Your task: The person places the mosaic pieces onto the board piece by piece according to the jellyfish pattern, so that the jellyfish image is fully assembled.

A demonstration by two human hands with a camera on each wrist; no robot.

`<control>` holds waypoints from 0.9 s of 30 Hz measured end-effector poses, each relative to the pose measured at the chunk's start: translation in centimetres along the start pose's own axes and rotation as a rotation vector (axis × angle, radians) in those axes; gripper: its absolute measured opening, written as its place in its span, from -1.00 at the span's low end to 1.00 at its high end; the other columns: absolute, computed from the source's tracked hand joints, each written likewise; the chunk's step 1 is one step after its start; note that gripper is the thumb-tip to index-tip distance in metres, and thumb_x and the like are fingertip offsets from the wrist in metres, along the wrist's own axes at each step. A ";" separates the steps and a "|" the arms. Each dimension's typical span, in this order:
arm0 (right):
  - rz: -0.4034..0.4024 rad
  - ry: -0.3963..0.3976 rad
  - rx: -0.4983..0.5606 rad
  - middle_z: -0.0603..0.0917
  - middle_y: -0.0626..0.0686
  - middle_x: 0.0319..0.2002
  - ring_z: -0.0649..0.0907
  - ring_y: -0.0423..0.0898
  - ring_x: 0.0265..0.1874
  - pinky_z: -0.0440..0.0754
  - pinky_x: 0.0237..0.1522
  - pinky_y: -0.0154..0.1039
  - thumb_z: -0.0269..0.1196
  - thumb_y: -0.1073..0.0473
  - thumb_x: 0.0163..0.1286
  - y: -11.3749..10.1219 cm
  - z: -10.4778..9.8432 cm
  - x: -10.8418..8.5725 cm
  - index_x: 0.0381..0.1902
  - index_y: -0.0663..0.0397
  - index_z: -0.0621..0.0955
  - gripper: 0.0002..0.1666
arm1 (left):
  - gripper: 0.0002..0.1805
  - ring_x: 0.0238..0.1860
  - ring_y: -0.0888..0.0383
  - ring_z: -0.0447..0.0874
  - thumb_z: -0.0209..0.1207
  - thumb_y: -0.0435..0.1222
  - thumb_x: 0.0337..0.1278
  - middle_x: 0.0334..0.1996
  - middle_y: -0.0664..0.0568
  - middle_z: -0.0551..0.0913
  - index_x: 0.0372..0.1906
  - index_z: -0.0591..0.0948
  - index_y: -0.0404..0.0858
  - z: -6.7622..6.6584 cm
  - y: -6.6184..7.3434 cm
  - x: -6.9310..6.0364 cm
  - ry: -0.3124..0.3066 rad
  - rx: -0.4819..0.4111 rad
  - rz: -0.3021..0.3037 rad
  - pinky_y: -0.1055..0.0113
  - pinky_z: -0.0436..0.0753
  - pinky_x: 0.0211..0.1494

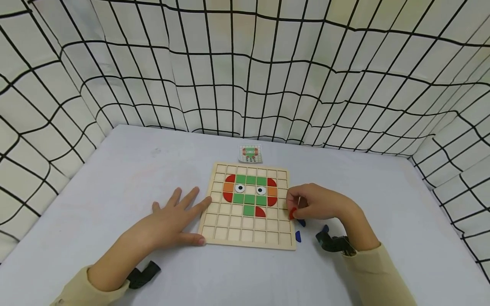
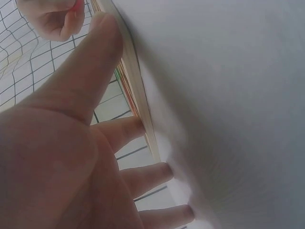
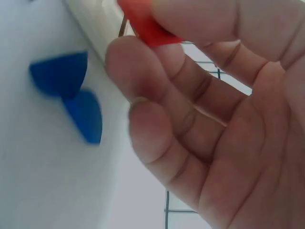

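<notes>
A wooden grid board (image 1: 231, 233) lies on the table with a face-like pattern of green squares, red quarter-rounds, orange squares and two eye pieces. Spread fingers of my left hand (image 1: 164, 225) lie at its left side, the thumb and forefinger touching the edge. Between thumb and fingertips, my right hand (image 1: 317, 203) pinches a red piece (image 3: 151, 26) by the board's right edge. A red quarter-round (image 1: 260, 211) sits in the grid beside a lone green square (image 1: 249, 210). Near the right hand lie blue rounded pieces (image 3: 59, 74), partly hidden in the head view.
Behind the board lies a small pattern card (image 1: 250, 154) showing a similar coloured figure. A white cloth covers the table (image 1: 134, 170). Black netting (image 1: 233, 85) over white sheeting rises at the back and both sides. Dark wrist devices (image 1: 333, 243) sit under both wrists.
</notes>
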State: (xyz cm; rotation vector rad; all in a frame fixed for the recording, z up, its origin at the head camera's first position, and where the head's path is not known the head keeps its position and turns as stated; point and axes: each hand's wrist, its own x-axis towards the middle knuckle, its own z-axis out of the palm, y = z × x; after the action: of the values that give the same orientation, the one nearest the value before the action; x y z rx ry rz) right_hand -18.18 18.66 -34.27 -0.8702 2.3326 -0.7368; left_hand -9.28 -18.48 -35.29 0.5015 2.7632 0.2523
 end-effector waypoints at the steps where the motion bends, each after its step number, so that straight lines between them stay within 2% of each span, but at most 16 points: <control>1: -0.007 0.001 0.000 0.63 -0.12 -0.36 0.61 -0.14 -0.44 0.59 -0.37 -0.26 0.30 0.28 0.29 -0.2 0.0 0.2 -0.32 -0.07 0.58 -0.88 | 0.12 0.48 -0.55 -0.12 0.23 0.40 -0.09 0.58 -0.26 0.01 0.58 0.16 0.02 0.0 0.0 0.0 0.001 0.000 0.000 -0.71 0.08 0.05; 7: -0.044 0.024 -0.009 0.65 -0.12 -0.29 0.63 -0.12 -0.41 0.63 -0.37 -0.23 0.27 0.32 0.28 -1.6 -0.3 1.5 -0.30 -0.15 0.60 -0.81 | 0.12 0.48 -0.55 -0.12 0.23 0.40 -0.08 0.58 -0.26 0.01 0.58 0.15 0.02 -0.2 0.0 0.1 0.008 0.019 0.005 -0.71 0.09 0.06; 10: -0.055 0.048 -0.021 0.64 -0.12 -0.28 0.63 -0.13 -0.36 0.65 -0.30 -0.22 0.27 0.30 0.31 -2.3 -0.3 2.2 -0.29 -0.15 0.61 -0.82 | 0.12 0.48 -0.54 -0.11 0.23 0.39 -0.07 0.57 -0.26 0.01 0.58 0.15 0.02 -0.3 -0.1 0.1 0.013 0.030 0.007 -0.71 0.10 0.06; 20: -0.157 0.052 0.005 0.66 -0.09 -0.29 0.63 -0.16 -0.32 0.64 -0.18 -0.23 0.26 0.30 0.33 -4.2 0.4 4.1 -0.24 -0.04 0.62 -0.88 | 0.11 0.49 -0.54 -0.12 0.22 0.39 -0.04 0.58 -0.25 0.00 0.59 0.14 0.03 -0.2 -0.2 0.2 0.004 0.022 0.013 -0.70 0.11 0.06; 27: -0.177 0.042 0.009 0.68 -0.10 -0.29 0.65 -0.16 -0.30 0.65 -0.16 -0.26 0.22 0.34 0.33 -5.7 1.3 5.5 -0.24 -0.03 0.64 -0.85 | 0.11 0.49 -0.54 -0.13 0.23 0.38 -0.05 0.58 -0.25 0.00 0.58 0.14 0.03 0.2 -0.2 0.1 -0.004 0.009 0.008 -0.71 0.09 0.07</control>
State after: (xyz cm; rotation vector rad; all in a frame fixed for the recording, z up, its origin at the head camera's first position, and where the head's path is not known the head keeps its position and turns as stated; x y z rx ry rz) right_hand -18.54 10.65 -33.12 -1.0766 2.3073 -0.8445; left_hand -9.39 -18.62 -35.53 0.5148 2.7601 0.2405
